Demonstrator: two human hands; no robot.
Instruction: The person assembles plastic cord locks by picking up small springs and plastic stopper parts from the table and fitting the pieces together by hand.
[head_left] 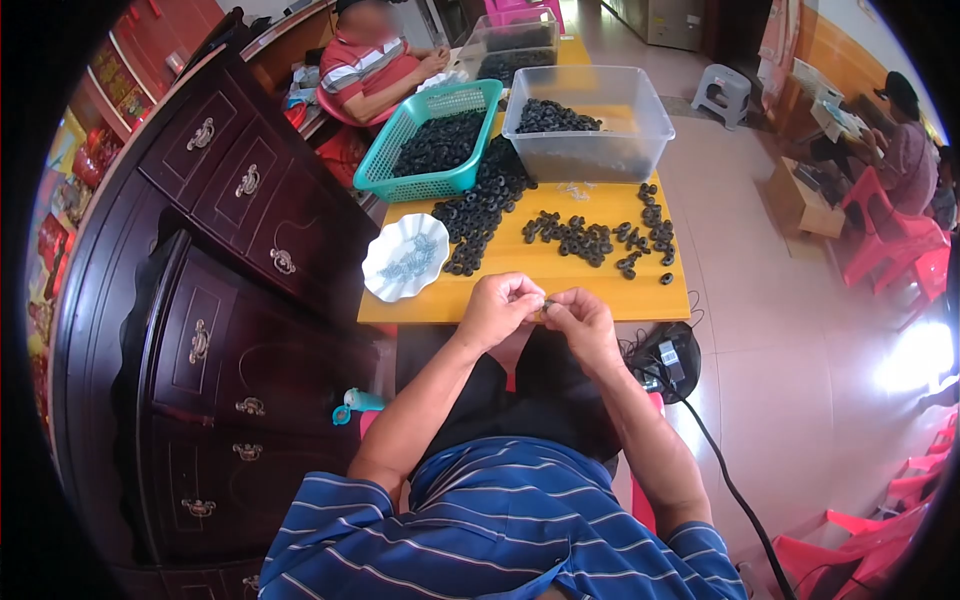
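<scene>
Pinching one small dark piece (pixel 547 307) between left hand (pixel 498 311) and right hand (pixel 587 324), forearms (pixel 432 398) converging

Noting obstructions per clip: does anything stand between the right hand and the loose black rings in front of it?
Nothing visible does: only bare yellow tabletop lies between the right hand and the loose black rings. The clear plastic bin stands beyond them.
</scene>
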